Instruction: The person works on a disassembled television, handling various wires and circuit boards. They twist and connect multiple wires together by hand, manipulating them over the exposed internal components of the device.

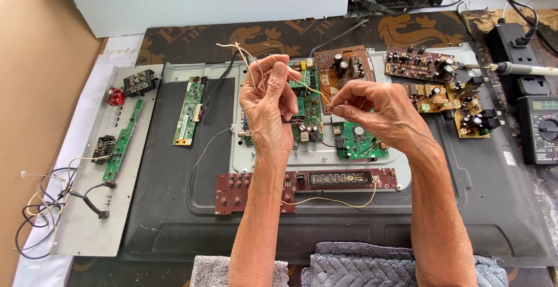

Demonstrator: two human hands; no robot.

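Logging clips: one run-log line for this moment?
left hand: pinching thin wire | right hand: pinching same wire | below: green circuit board

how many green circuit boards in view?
5, maybe more hidden behind the hands: long narrow one on the grey metal plate; slim one right of it; one between the hands; rounded one under the right hand; small one far right.

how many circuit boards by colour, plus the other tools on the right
green boards: 4
brown or red boards: 5
soldering iron: 1
multimeter: 1
power strip: 1
total: 12
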